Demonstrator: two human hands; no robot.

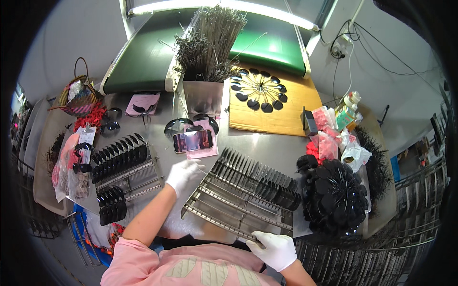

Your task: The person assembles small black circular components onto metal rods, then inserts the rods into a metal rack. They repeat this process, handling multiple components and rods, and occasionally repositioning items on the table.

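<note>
At the grey counter (248,143), our white-gloved right hand (273,250) pinches the slotted metal rack (243,206) by its rail, likely sturdier than its glossy black lenses (257,176); our left hand's (183,176) hold is unclear.

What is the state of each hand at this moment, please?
Left hand: fingers partly curled beside the metal rack; whether it holds anything cannot be told.
Right hand: closed, holding the metal rack by its near edge.
</note>
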